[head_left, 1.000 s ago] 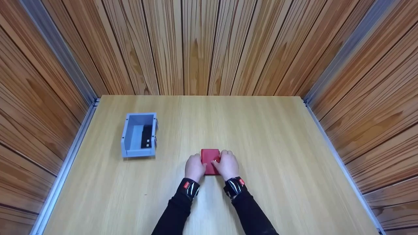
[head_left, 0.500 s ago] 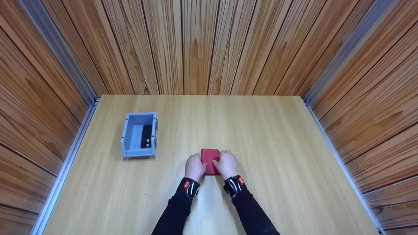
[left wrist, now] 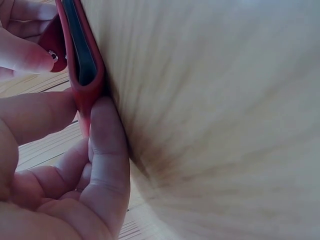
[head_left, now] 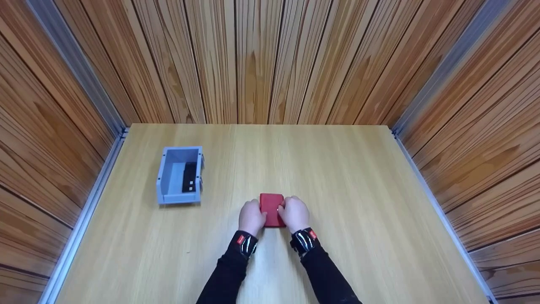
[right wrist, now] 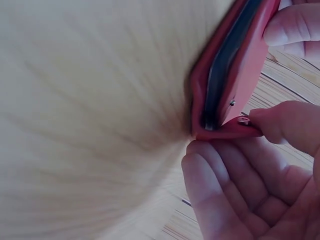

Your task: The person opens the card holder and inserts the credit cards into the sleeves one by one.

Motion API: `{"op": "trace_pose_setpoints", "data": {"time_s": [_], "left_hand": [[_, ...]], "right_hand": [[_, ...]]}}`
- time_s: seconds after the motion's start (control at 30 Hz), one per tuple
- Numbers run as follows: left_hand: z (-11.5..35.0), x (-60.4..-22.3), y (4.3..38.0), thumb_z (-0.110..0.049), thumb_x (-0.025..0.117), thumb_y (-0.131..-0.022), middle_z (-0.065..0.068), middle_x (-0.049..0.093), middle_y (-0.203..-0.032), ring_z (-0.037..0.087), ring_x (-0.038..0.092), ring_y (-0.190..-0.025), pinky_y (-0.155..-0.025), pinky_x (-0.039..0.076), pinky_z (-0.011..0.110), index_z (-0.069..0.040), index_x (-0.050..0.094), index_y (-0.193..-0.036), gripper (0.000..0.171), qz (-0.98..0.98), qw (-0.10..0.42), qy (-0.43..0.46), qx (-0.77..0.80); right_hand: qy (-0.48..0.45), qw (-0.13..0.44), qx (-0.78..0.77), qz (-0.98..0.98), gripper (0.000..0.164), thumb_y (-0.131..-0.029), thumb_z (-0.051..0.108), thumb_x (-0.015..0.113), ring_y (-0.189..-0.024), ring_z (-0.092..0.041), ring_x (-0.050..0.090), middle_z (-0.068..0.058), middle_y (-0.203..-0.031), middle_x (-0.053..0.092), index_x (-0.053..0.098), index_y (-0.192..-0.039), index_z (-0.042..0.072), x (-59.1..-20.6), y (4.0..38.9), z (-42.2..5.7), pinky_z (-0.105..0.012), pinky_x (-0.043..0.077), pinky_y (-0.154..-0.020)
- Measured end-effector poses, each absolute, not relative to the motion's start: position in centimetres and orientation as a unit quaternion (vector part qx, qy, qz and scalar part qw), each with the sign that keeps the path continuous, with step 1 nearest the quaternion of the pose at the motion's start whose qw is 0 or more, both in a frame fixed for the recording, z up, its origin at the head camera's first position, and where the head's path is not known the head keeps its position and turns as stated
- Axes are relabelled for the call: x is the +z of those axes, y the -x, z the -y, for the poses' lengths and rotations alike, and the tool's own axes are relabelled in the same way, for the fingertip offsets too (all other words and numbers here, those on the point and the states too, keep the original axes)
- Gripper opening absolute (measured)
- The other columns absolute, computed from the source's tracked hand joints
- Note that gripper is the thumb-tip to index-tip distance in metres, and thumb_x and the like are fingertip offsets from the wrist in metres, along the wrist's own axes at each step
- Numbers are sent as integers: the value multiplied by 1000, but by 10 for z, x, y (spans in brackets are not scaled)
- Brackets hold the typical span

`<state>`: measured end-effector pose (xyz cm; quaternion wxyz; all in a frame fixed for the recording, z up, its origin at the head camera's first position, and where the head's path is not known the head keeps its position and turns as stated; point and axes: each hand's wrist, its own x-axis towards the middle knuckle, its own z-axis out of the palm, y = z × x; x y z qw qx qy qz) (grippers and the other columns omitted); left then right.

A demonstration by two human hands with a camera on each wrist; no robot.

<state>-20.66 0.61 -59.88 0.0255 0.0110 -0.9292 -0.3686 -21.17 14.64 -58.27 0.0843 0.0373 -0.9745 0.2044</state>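
Midway between the tabletop's [head_left: 358, 177] side edges, the left hand [head_left: 252, 216] pinched the red wallet's [head_left: 270, 205] folded side and the right hand [head_left: 295, 214] its unfastened snap tab [right wrist: 225, 133], seemingly working the closure, which next called for steadying the wallet.

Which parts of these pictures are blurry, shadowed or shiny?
Head view: fairly crisp, with glare on the glossy black wristbands and shadow beneath the rectangular blue plastic bin. Left wrist: pale wooden tabletop smeared, darker beside the red leather-like case. Right wrist: tabletop blurred too, the case's round metal snap glinting.
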Motion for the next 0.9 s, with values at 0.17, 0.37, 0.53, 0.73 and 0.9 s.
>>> {"op": "trace_pose_setpoints", "data": {"time_s": [0.17, 0.37, 0.53, 0.73, 0.9], "left_hand": [[-6, -599, 206, -7, 78, -79, 16, 63, -78, 35, 63, -79, -72, 50, 47, 3, 62, -82, 19, 930, 32, -9, -367], [-5, -598, 204, -7, 79, -79, 15, 62, -77, 35, 62, -78, -71, 49, 47, 1, 61, -79, 20, 930, 37, -10, -364], [-6, -596, 204, -6, 79, -79, 15, 61, -78, 34, 62, -79, -72, 50, 47, 2, 61, -80, 20, 928, 38, -13, -369], [-7, -598, 204, -5, 78, -79, 15, 62, -80, 33, 62, -80, -74, 49, 46, 2, 61, -81, 18, 927, 29, -17, -375], [-7, -597, 204, -6, 79, -79, 15, 62, -78, 34, 62, -79, -72, 49, 46, 1, 61, -80, 19, 929, 36, -12, -369]], "right_hand": [[-41, 94, 222, 970, 20, -83, 11, 74, -65, -23, 56, -3, -69, 54, 61, -67, 8, -585, 212, -150, -40, 47, -61], [-27, 82, 255, 963, 12, -83, 9, 74, -69, -24, 59, -5, -72, 60, 65, -75, 6, -583, 211, -158, -41, 49, -65], [-6, 69, 290, 955, 6, -82, 7, 73, -71, -24, 62, -5, -76, 65, 68, -81, 4, -581, 210, -166, -40, 50, -67], [13, 63, 311, 948, 7, -81, 6, 73, -71, -22, 59, -3, -74, 61, 68, -85, 3, -583, 211, -176, -39, 49, -67], [11, 72, 310, 948, 9, -80, 4, 74, -71, -23, 58, -3, -73, 59, 66, -85, 1, -585, 212, -183, -41, 48, -68]]}}
